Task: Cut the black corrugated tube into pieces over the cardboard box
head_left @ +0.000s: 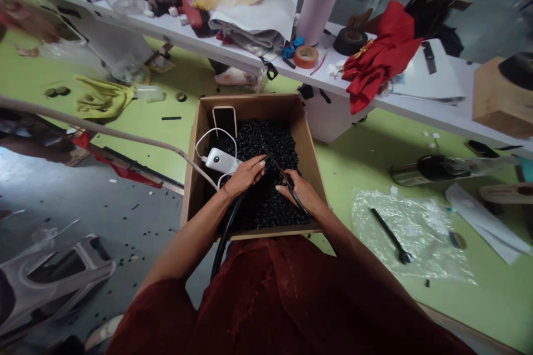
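A cardboard box (314,161) filled with small black pieces (266,205) stands in front of my body. Over the pieces, my left hand (249,173) is closed around the end of a black corrugated tube (229,227) that runs down past the box's near edge. My right hand (300,191) holds dark scissors (295,194), whose blades point toward the left fingertips. Beside my left hand lie a white power bank (222,161) with a white cable and, behind it, a phone (225,121) leaning on the box wall.
Behind the box runs a white shelf (441,116) with orange tape (306,56), black tape (350,41) and a red cloth (381,55). To the right lie a plastic bag (412,233) with a black tube on it and a metal bottle (410,171). A yellow cloth (102,98) lies left.
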